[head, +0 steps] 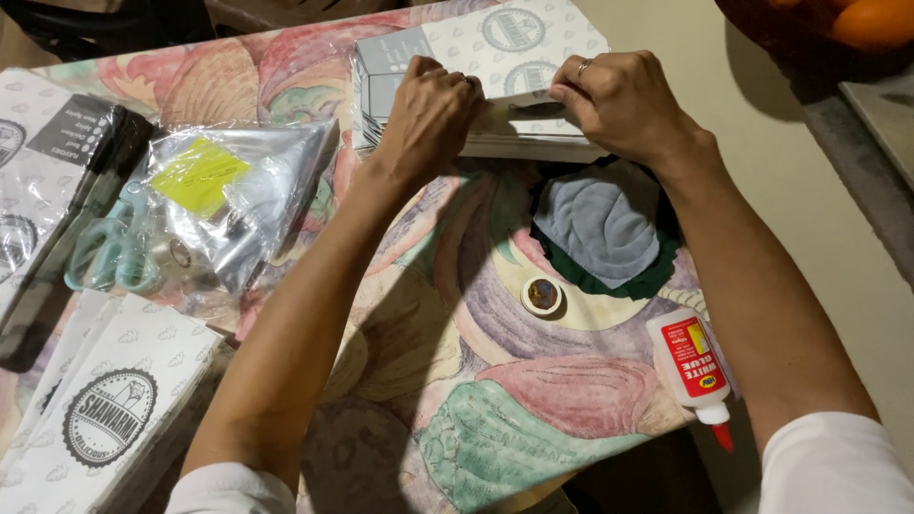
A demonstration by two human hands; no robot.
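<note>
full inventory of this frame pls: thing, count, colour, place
Stack of flat paper bags: one, white and grey, far table edge, under both hands
Cloth pieces: two, grey on dark green, right of centre
Tape roll: one, pale, below the cloth
Glue bottle: one, white with red label and cap, lying at right table edge
Plastic bag: one, clear, yellow paper inside, left
Scissors: one pair, teal handles, left
Printed bags: a pile, white, near left corner
Tablecloth: floral, multicoloured
Left hand: pressing the stack
Right hand: ringed, pressing the stack
</note>
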